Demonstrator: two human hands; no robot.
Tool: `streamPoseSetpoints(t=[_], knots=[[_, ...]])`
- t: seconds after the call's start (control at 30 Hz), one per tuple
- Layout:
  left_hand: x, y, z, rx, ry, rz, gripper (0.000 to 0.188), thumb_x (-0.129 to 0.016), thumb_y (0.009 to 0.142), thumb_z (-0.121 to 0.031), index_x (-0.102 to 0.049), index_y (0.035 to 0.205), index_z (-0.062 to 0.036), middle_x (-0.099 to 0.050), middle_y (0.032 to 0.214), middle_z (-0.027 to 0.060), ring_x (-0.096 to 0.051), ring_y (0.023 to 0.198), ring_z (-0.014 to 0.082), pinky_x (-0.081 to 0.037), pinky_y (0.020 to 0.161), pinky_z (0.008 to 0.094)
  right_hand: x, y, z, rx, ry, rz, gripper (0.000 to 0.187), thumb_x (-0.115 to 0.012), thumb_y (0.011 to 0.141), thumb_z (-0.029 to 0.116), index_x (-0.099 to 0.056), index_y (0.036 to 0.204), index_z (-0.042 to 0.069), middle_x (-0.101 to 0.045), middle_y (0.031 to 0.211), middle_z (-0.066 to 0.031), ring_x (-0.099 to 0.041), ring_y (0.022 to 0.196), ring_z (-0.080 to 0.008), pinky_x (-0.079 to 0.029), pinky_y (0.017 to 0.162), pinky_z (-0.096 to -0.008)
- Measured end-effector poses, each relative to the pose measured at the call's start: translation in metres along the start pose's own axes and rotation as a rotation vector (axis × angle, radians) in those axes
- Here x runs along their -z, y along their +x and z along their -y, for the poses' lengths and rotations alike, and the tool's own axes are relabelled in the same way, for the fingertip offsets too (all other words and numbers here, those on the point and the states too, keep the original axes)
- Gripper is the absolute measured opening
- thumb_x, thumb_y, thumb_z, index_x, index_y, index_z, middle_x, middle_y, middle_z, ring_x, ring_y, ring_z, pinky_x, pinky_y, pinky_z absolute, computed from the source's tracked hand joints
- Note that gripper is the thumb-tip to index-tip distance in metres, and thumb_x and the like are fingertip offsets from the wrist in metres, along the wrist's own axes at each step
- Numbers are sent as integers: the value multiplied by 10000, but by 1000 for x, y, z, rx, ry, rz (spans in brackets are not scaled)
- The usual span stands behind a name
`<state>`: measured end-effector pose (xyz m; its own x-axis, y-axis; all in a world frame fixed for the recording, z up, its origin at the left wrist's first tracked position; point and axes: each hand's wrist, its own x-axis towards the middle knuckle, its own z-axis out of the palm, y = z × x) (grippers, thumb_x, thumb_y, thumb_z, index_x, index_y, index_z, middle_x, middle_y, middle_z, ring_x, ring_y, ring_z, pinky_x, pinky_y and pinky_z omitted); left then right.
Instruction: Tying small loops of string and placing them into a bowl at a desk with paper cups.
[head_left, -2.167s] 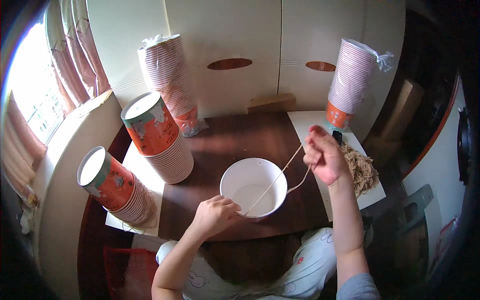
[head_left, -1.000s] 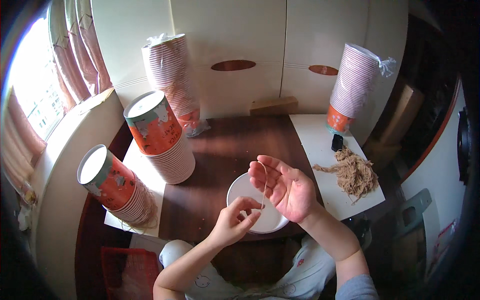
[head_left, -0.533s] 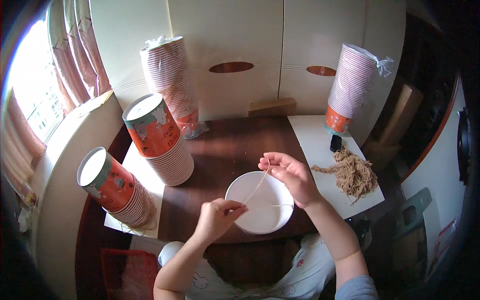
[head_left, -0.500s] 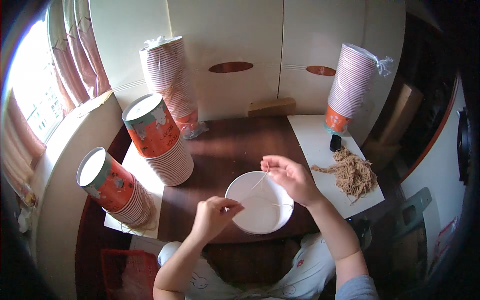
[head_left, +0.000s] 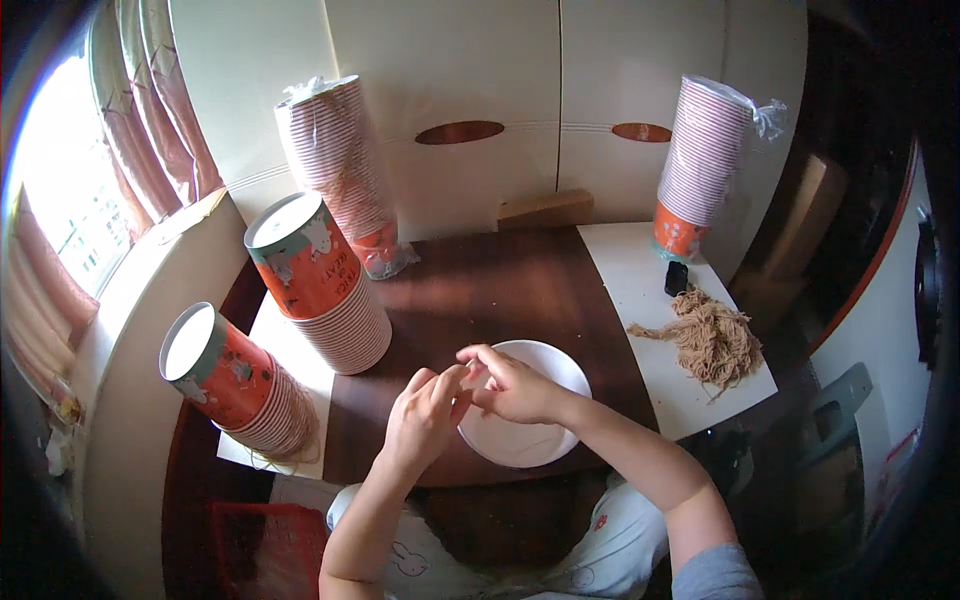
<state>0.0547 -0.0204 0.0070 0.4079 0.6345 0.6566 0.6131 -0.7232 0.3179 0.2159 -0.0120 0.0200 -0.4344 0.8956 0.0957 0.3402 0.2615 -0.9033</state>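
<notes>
A white paper bucket (head_left: 575, 375) stands on the brown tabletop in front of me, its round mouth facing up. Over its left rim my left hand (head_left: 425, 415) and my right hand (head_left: 515, 390) meet, fingertips touching or nearly so. Both hands are closed in a pinch on a thin beige string, mostly hidden between the fingers. A faint strand of it seems to trail inside the bucket. My right hand and wrist cover part of the bucket's mouth.
On the left stand two stacks of orange-printed paper buckets (head_left: 310, 265) (head_left: 235, 375), upside down. Tall plastic-wrapped stacks (head_left: 335, 150) (head_left: 703, 150) rise at the back left and back right. A tangled beige string bundle (head_left: 715, 345) and a small black object (head_left: 676, 278) lie on the right white board (head_left: 620, 260).
My right hand has moved left and down from the bucket's far right rim to meet my left hand. The left hand has shifted slightly, and the string between them is now mostly hidden.
</notes>
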Motion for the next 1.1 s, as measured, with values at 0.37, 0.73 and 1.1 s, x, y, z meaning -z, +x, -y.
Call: streamPoseSetpoints(t=[0.37,0.73,1.1], knots=[[-22,-11,44,564,-396,126,242,-529,762,-57,-581,988,10,-631,808,127,-604,697,136,-485,637,274,-1,7,-25,57,-269,-97,127,-558,743,152,-614,766,40,-616,783,-133,-601,722,-262,-463,656,-363],[-26,-14,32,650,-433,280,206,-474,802,-88,-600,951,-21,-621,805,170,-625,739,215,-474,667,300,-11,11,-37,101,-477,-212,106,-538,725,136,-597,705,50,-606,725,-125,-590,669,-288,-472,624,-390],[-25,-12,29,558,-384,246,183,-504,774,-68,-598,925,-24,-606,781,192,-623,744,271,-479,653,319,-15,13,-40,119,-522,-204,124,-549,744,162,-628,773,70,-618,735,-99,-601,673,-246,-479,636,-351]])
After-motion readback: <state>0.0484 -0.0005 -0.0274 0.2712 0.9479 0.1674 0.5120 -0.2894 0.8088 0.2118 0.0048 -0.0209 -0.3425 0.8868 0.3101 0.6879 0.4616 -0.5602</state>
